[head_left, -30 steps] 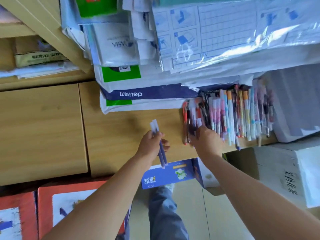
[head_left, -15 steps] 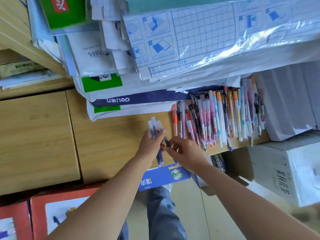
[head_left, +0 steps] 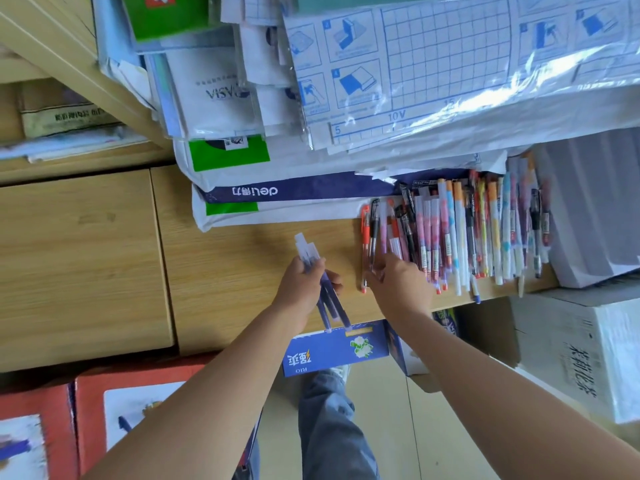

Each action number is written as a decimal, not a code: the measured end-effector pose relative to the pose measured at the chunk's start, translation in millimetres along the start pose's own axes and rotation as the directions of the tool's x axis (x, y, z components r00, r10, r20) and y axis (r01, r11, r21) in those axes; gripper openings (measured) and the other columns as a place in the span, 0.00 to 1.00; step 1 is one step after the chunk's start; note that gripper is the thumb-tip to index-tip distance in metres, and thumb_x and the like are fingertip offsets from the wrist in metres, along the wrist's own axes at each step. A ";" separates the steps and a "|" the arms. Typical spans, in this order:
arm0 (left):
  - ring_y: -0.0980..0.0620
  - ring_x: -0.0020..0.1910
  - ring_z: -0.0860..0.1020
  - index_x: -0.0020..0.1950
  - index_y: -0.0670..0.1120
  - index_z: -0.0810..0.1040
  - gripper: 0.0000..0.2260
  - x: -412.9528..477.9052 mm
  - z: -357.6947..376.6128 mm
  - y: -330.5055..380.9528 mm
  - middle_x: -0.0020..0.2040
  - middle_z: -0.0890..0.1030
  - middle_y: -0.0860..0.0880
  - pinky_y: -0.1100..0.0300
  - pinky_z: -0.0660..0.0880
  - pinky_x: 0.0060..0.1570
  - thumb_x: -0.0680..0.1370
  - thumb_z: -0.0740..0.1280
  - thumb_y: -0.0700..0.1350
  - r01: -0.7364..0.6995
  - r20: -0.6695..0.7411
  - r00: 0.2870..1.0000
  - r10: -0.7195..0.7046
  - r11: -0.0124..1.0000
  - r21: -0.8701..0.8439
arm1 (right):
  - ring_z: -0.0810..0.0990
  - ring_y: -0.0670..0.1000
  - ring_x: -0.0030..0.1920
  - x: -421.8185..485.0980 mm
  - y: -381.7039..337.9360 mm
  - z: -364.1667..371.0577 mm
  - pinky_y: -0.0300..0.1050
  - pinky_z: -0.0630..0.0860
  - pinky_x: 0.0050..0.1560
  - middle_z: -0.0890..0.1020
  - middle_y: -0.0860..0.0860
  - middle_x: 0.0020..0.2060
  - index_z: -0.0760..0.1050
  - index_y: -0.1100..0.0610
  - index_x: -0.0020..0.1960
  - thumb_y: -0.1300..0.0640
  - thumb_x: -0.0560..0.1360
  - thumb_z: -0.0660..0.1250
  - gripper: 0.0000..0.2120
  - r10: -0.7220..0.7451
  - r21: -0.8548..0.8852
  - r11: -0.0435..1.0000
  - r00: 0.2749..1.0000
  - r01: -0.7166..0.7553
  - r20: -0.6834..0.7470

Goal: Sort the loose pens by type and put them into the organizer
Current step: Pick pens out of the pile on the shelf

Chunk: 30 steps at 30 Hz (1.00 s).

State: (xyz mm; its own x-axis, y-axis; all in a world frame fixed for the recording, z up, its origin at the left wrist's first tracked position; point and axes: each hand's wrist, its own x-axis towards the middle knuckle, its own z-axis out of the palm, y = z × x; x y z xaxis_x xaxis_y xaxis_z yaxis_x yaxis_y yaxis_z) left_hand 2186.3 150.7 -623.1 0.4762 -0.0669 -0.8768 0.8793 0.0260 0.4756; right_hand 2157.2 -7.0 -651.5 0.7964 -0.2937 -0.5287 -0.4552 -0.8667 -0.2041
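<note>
Since the earlier frame the right hand [head_left: 400, 284] has left the left hand [head_left: 299, 284] and returned to the row of loose pens [head_left: 467, 233] just beyond its knuckles.

1. Left hand: fingers are wrapped round a bundle of blue pens [head_left: 330, 303]. Frosted caps project beyond the hand; dark barrels point back toward the person.
2. Right hand: it lies knuckles-up on the row's nearest end, beside an orange pen [head_left: 364, 233] and a black pen [head_left: 374, 226]. Its fingertips are hidden, so whether it pinches a pen cannot be determined.

Step in hand, as judged: gathering one type, the blue pens. Most of the row remains unsorted, and no organizer is identifiable.

The next move calls for lifting one slim barrel from the tightly packed row without rolling its neighbours off the bench [head_left: 242, 271], then passing it to the left hand.

Materials: the pens are slender, glossy plastic cylinders, several with printed sleeves. The bench is smooth wood-grain laminate.
</note>
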 end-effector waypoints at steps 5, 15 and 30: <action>0.46 0.52 0.80 0.52 0.45 0.73 0.07 1.4 -10.0 -3.8 0.51 0.82 0.44 0.48 0.71 0.59 0.83 0.56 0.45 0.007 -0.009 1.000 -0.007 1.000 0.027 | 0.74 0.44 0.27 -10.1 -25.8 -0.6 0.37 0.67 0.28 0.78 0.48 0.30 0.74 0.57 0.46 0.49 0.79 0.62 0.11 -0.171 0.417 0.888 0.981 0.195 -0.096; 0.48 0.40 0.71 0.54 0.43 0.75 0.11 -31.0 -73.8 28.6 0.43 0.74 0.43 0.57 0.66 0.40 0.81 0.61 0.50 -0.048 -0.058 0.997 0.043 0.995 -0.083 | 0.70 0.48 0.30 -44.6 -114.4 -7.3 0.40 0.69 0.33 0.74 0.51 0.31 0.71 0.66 0.52 0.56 0.82 0.57 0.12 -0.424 0.644 0.765 0.740 -0.016 0.522; 0.46 0.42 0.80 0.50 0.46 0.73 0.04 -58.0 -449.3 15.5 0.52 0.78 0.42 0.54 0.77 0.37 0.78 0.67 0.43 -0.256 -0.350 0.902 0.252 0.966 0.033 | 0.69 0.43 0.29 -130.6 -409.7 120.2 0.38 0.64 0.32 0.72 0.45 0.30 0.74 0.54 0.59 0.53 0.81 0.60 0.10 -0.634 0.396 0.770 0.670 0.501 0.385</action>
State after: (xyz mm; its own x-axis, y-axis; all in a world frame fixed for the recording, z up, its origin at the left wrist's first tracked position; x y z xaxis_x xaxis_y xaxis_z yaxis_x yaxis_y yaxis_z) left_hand 2176.5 603.1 -596.9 0.6541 0.2957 -0.6963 0.7269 0.0088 0.6866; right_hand 2191.8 434.9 -597.9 0.6692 0.5080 -0.5423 -0.1094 -0.6545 -0.7481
